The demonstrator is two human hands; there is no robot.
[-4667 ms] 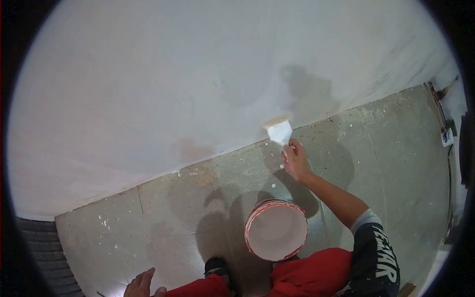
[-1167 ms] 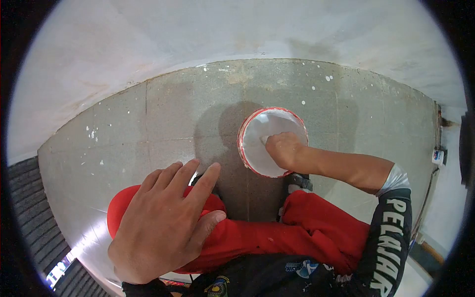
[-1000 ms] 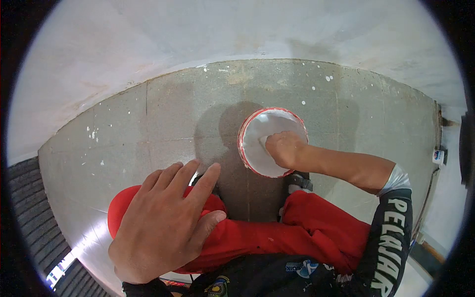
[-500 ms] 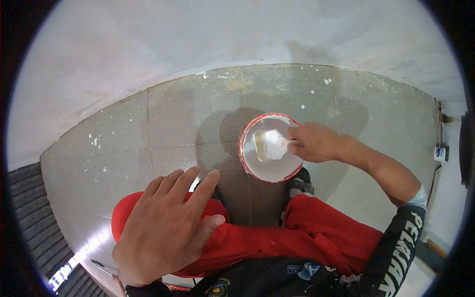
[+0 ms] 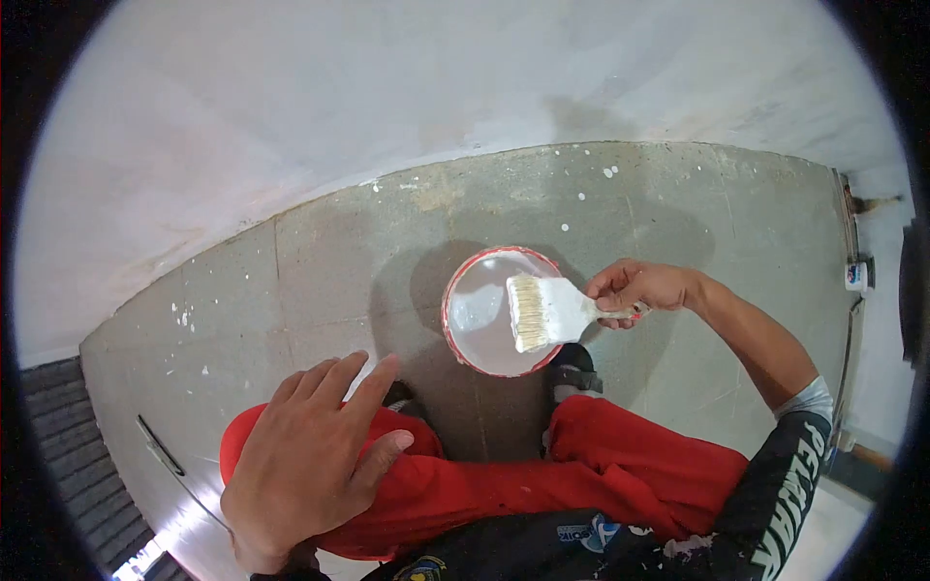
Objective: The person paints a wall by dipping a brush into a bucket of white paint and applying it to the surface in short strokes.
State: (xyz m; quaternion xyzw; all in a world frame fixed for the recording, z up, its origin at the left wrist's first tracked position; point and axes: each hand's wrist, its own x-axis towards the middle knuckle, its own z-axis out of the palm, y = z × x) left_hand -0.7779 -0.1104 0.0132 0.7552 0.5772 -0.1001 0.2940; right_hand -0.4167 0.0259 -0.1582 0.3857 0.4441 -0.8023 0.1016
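Note:
My right hand point(image 5: 630, 290) grips the handle of a wide paintbrush point(image 5: 557, 312), its fingers wrapped round it. White paint coats the brush's body, and the pale bristles point left. The brush hangs above a round bucket point(image 5: 451, 334) with a red, paint-smeared rim and whitish paint inside. Part of the bucket's right side is hidden behind the brush. My left hand point(image 5: 315, 450) is held over my left knee, palm down, fingers stretched out, with nothing in it.
A white wall point(image 5: 387, 87) rises beyond the bucket. White drips spot the grey tiled floor point(image 5: 320, 271). My shoe point(image 5: 573, 373) is close against the bucket. A thin dark-ended tool point(image 5: 161, 447) lies at left near a ribbed dark surface point(image 5: 73, 426). A small white container point(image 5: 856, 276) is at right.
The brush has come up out of the bucket and moved right, its bristles now fully visible. My left hand stays outstretched over the knee. The view has shifted slightly.

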